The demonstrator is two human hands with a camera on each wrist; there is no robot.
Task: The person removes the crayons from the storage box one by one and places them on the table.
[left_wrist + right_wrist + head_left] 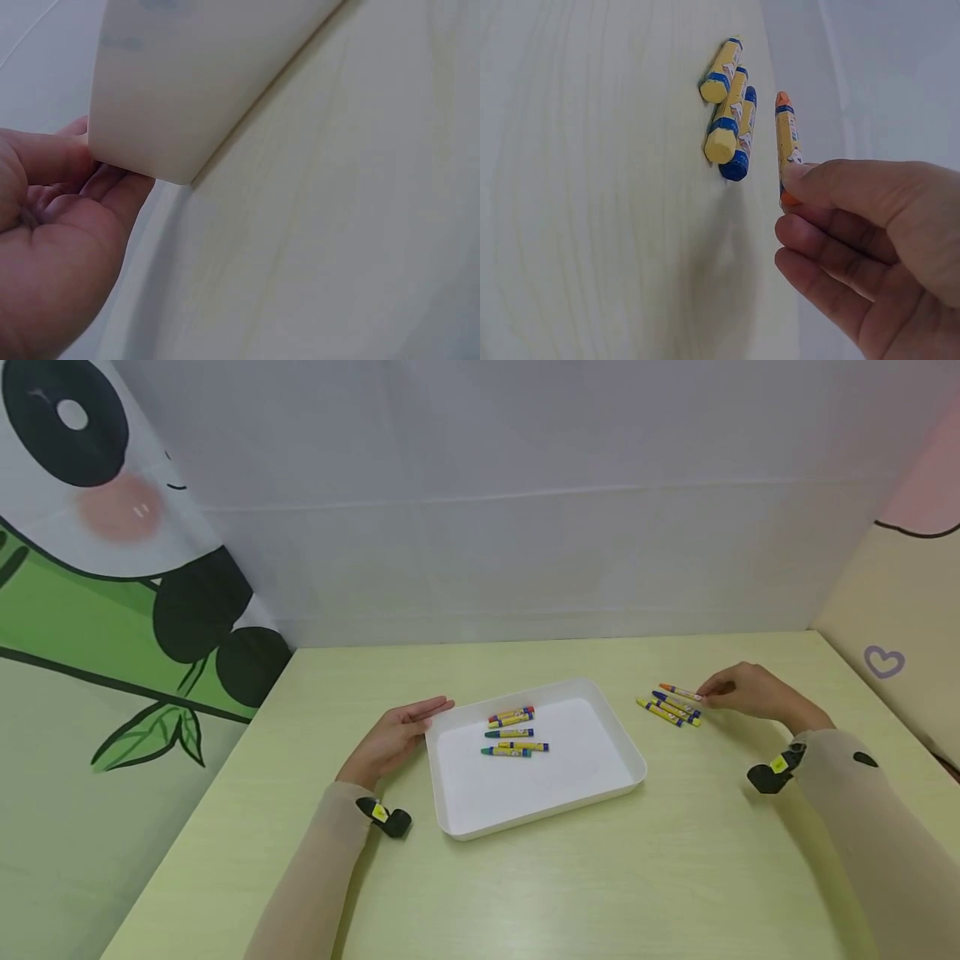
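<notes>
At the back left corner of a white tray (pixel 537 793) is my left hand (pixel 397 735), thumb at the rim and fingers along the outside. The left wrist view shows this hand (pixel 67 225) holding the tray's corner (pixel 157 127), fingertips partly hidden behind it. My right hand (pixel 738 693) pinches one end of an orange crayon (pixel 787 142) between thumb and index finger. Beside that crayon lie a blue crayon (pixel 736 166) and two yellow crayons (pixel 727 124) on the table.
Several crayons lie inside the tray's left half, among them a red crayon (pixel 512 713), a green crayon (pixel 508 733) and a yellow crayon (pixel 525 746). The pale wooden table (pixel 570 893) meets a light cloth backdrop (pixel 480 560) behind. A printed wall (pixel 165 710) borders the left side.
</notes>
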